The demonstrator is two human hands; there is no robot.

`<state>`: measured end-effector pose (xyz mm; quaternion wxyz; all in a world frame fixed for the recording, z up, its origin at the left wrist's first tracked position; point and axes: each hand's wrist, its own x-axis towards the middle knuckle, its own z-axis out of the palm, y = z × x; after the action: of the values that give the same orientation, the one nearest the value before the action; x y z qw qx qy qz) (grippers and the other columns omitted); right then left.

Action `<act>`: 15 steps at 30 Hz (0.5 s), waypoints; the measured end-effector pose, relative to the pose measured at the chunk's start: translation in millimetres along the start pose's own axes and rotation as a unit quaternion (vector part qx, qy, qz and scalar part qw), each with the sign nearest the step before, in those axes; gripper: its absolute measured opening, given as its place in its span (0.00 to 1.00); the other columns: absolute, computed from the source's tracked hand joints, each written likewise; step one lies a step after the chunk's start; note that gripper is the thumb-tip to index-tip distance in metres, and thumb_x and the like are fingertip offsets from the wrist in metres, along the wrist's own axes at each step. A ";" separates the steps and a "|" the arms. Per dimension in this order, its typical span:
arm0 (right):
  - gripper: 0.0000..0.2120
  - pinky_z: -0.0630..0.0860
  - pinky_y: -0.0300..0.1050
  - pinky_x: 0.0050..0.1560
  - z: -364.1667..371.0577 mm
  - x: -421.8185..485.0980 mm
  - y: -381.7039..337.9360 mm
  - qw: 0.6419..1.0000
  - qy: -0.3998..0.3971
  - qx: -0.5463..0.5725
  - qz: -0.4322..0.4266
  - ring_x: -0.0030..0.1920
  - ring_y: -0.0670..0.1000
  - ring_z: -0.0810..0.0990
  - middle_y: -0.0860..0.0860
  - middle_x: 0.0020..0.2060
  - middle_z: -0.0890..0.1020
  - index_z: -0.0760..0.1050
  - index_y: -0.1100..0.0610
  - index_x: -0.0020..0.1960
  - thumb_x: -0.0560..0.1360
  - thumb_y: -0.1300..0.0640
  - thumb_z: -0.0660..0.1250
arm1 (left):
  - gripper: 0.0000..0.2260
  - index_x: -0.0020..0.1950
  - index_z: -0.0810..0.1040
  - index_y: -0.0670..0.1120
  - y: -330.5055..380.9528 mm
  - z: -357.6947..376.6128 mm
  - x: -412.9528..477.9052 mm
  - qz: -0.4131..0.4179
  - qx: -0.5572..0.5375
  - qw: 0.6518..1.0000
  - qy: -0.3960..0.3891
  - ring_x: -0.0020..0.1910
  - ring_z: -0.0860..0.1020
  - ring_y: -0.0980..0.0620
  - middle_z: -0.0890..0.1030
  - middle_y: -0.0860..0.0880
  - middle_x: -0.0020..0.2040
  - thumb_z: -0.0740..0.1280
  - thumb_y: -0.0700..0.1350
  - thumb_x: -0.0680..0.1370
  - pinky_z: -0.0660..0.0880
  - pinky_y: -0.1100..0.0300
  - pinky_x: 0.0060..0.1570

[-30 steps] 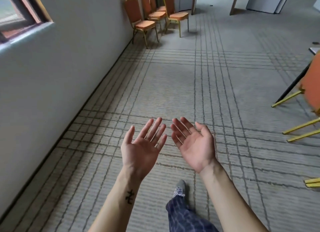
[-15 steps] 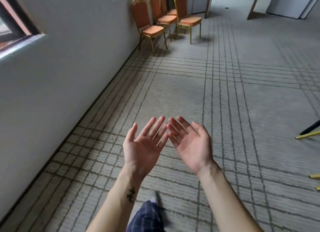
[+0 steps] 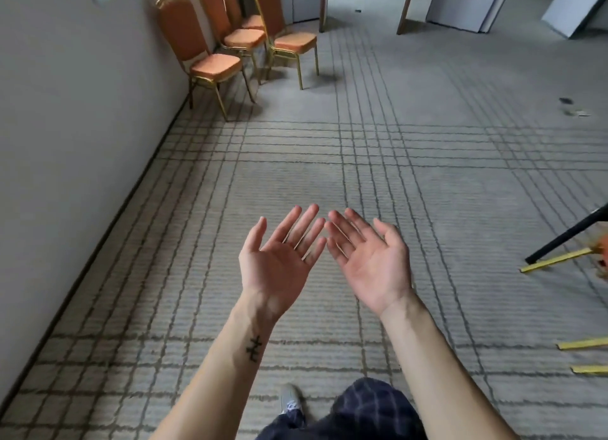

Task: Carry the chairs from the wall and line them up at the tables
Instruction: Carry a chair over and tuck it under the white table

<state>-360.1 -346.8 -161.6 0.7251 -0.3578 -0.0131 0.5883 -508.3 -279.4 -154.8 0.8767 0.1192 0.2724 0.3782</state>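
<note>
Open carpet (image 3: 362,176) ran up the middle as far as the chairs (image 3: 215,66) clustered in its far left corner. The wall (image 3: 82,127) closed its left edge, and a black table leg (image 3: 566,239) and yellow chair legs (image 3: 556,262) jutted in from the right edge.

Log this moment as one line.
left hand: open, palm up, empty | right hand: open, palm up, empty | chairs: at wall ahead, untouched

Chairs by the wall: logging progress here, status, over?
Left hand, right hand open, empty. Chairs at the wall ahead, untouched. Carpet path to them bare.
</note>
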 end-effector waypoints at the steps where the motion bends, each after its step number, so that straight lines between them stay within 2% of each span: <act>1: 0.21 0.71 0.53 0.68 5.7 18.1 -7.1 1.000 0.005 0.008 -0.002 0.64 0.59 0.80 0.62 0.65 0.80 0.75 0.61 0.67 0.83 0.48 0.55 | 0.27 0.75 0.70 0.40 8.7 9.7 18.6 -0.006 0.005 1.000 -0.004 0.69 0.76 0.38 0.78 0.37 0.69 0.57 0.57 0.83 0.67 0.45 0.72; 7: 0.23 0.72 0.53 0.68 32.9 156.8 -46.9 1.000 0.027 0.008 -0.005 0.64 0.58 0.81 0.61 0.65 0.81 0.74 0.61 0.69 0.82 0.48 0.56 | 0.28 0.76 0.69 0.40 56.0 31.8 154.9 -0.008 0.006 1.000 -0.001 0.70 0.76 0.38 0.77 0.37 0.70 0.57 0.57 0.83 0.66 0.44 0.74; 9: 0.22 0.72 0.53 0.66 41.2 238.2 -65.9 1.000 0.021 0.012 0.020 0.64 0.58 0.81 0.61 0.65 0.81 0.74 0.61 0.69 0.82 0.48 0.56 | 0.28 0.76 0.69 0.40 73.9 37.3 229.9 0.001 0.014 1.000 0.017 0.70 0.76 0.38 0.77 0.37 0.70 0.57 0.57 0.83 0.67 0.44 0.73; 15: 0.22 0.74 0.52 0.64 84.9 387.8 -106.3 0.999 -0.007 0.015 0.050 0.61 0.57 0.82 0.61 0.64 0.81 0.74 0.60 0.68 0.83 0.48 0.55 | 0.27 0.75 0.70 0.40 127.5 71.6 352.8 0.040 0.018 0.998 0.043 0.68 0.77 0.38 0.78 0.37 0.69 0.57 0.57 0.83 0.69 0.44 0.70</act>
<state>-188.5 24.9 -197.5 0.6996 -0.3434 0.0086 0.6266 -344.3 64.6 -179.6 0.8462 0.1290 0.3116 0.4126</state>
